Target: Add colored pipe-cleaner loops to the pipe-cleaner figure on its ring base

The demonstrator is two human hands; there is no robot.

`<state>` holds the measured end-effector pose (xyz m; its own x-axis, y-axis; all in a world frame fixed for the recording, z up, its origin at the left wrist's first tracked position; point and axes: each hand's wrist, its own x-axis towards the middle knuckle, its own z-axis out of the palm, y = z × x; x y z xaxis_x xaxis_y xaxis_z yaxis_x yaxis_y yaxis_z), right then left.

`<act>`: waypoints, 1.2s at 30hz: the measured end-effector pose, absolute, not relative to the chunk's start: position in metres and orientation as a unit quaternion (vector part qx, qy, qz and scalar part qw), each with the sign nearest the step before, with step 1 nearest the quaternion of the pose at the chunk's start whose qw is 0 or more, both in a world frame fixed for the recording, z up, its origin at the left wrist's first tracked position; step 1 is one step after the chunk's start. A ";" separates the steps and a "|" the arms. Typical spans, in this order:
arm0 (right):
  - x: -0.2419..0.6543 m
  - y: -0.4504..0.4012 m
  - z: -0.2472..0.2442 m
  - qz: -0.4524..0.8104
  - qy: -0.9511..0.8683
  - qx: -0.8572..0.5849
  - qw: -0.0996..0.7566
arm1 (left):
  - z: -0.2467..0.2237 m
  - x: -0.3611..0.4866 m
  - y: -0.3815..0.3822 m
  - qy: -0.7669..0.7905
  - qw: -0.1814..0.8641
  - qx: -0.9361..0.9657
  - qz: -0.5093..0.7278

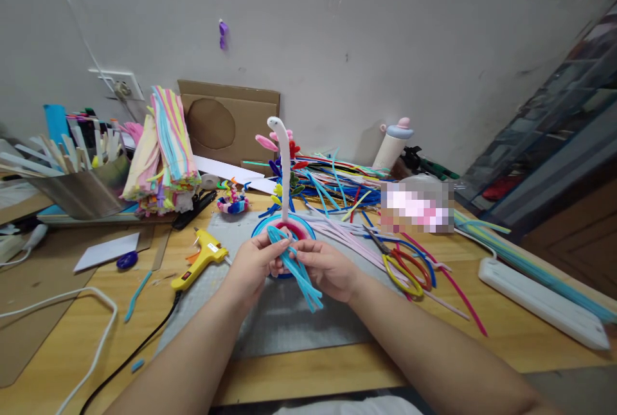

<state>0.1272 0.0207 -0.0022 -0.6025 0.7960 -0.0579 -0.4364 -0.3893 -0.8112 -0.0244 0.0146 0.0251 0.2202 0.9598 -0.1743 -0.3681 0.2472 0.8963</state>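
Between my two hands is a bundle of light blue pipe cleaners (pixel 304 283), looped at the top with loose ends hanging down to the right. My left hand (pixel 258 261) pinches the bundle near its loop. From the other side, the fingers of my right hand (pixel 330 267) close on it too. Just behind them, a round blue and pink coiled base (pixel 260 230) lies on the grey mat, partly hidden by my hands. A white pipe-cleaner neck with a small eyed head (pixel 285 164) rises upright there; colourful pipe-cleaner petals show behind it.
A yellow glue gun (pixel 205 257) lies left, its black cord running forward. Yellow-handled scissors (pixel 402 273) and scattered pipe cleaners (pixel 337 232) lie right. A white power strip (pixel 542 302) sits far right. Pipe-cleaner bundles (pixel 168 145) and a metal container of sticks (pixel 91 187) stand back left.
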 end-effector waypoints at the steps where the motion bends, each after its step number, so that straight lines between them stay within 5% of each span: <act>1: 0.128 0.021 -0.002 0.806 -0.395 -0.222 0.381 | 0.026 -0.024 0.014 0.387 0.691 0.370 0.485; 36: 0.126 0.017 -0.004 0.777 -0.450 -0.180 0.401 | 0.025 -0.025 0.013 0.390 0.693 0.375 0.476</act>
